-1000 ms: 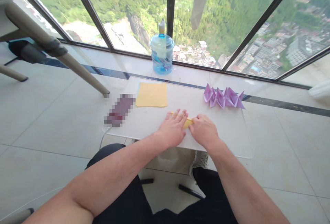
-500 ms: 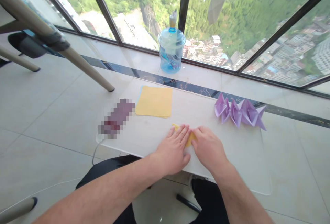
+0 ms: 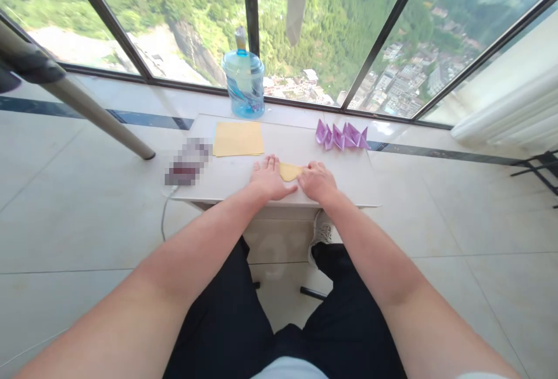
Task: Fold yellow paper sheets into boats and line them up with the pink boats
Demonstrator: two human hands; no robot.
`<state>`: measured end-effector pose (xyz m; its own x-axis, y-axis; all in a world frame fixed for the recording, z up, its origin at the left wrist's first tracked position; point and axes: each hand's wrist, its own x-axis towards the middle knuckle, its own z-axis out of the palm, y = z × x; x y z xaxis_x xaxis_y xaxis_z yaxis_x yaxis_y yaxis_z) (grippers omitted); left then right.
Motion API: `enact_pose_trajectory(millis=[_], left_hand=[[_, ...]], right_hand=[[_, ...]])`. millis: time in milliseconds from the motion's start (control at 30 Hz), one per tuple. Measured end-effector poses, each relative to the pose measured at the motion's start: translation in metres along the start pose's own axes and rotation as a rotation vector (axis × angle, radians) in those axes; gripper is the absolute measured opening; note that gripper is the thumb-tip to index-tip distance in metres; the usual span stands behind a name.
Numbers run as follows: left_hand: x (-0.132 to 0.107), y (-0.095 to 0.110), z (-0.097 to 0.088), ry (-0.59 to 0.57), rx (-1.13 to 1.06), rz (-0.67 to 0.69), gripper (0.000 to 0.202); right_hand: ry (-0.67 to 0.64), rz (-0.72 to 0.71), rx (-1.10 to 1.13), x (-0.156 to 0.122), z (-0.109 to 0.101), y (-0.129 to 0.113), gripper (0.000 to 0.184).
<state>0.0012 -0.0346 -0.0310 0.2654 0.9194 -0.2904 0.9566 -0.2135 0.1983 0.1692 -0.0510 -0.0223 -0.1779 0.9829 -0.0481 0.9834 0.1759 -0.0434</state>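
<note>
In the head view, I see the person's left hand [image 3: 267,181] lying flat, fingers outstretched and thumb spread, at the left end of the folded yellow paper [image 3: 289,171]. The right hand [image 3: 318,181] curls closed, pinching the paper's right end. Beneath the grip is a white table [image 3: 358,184]; beyond it, yellow sheets [image 3: 238,139] lie leftward and purple folded shapes [image 3: 338,137] rightward.

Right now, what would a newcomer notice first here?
Probably the purple folded papers, lined up at the far right of the table, and the blue jug beyond it, by the windows. Nearer, a folded yellow paper lies between the left hand, spread flat, and the right hand, holding its right end.
</note>
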Motion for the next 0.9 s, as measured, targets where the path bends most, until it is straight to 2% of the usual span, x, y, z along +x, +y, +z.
enact_pose_trajectory(millis=[167,267,467,600,667,767,833,900], left_hand=[[-0.005,0.002,-0.001,0.023,0.041,-0.111,0.126],[-0.005,0.004,-0.006,0.017,0.036,-0.131,0.121],[0.009,-0.006,-0.014,0.045,0.002,-0.005,0.095],[0.015,-0.011,-0.012,0.11,-0.013,0.023,0.091],[0.016,-0.011,-0.012,0.186,-0.044,0.046,0.088],[0.017,-0.005,-0.014,0.369,-0.254,0.064,0.07],[0.019,0.002,-0.017,0.496,-0.547,-0.011,0.051],[0.021,0.01,-0.02,0.547,-0.916,-0.107,0.035]], right_hand=[[-0.126,0.073,0.033,0.008,-0.013,0.01,0.044],[-0.082,0.162,0.098,0.015,-0.016,0.006,0.039],[-0.008,0.069,0.128,0.024,-0.005,-0.011,0.033],[-0.048,0.116,0.202,0.031,-0.004,-0.003,0.043],[-0.089,0.142,0.274,0.035,-0.005,0.005,0.03],[-0.032,0.207,0.478,0.04,-0.006,0.013,0.014],[0.094,0.244,0.608,0.04,-0.007,0.013,0.016],[0.223,0.232,0.683,0.037,-0.01,0.008,0.019]])
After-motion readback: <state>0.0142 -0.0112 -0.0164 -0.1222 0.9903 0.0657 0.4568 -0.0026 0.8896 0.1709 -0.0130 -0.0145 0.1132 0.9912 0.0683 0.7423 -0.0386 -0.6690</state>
